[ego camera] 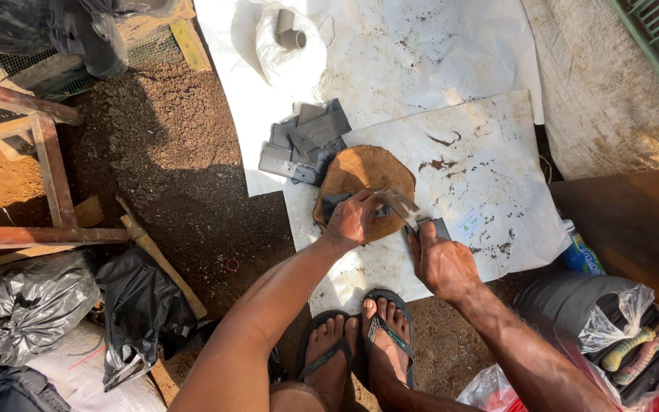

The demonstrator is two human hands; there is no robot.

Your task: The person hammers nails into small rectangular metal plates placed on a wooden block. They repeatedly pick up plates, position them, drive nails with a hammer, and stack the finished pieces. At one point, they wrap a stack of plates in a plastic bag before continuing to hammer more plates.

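My left hand [354, 219] presses a flat dark grey piece [335, 201] onto a round wooden block [361, 174] lying on a white sheet [474, 152]. My right hand [442, 262] grips the dark handle of a broad blade [400, 204], whose metal edge reaches toward the grey piece beside my left fingers. A pile of similar grey flat pieces [305, 143] lies just beyond the block. My feet in flip-flops [360, 343] stand at the sheet's near edge.
Dark soil [177, 152] covers the ground to the left, with a wooden frame [47, 175] and a wooden-handled tool [160, 259]. Black plastic bags [78, 305] lie at lower left. A white bag with a pipe piece [291, 38] sits at top. Clear bags [627, 343] are at lower right.
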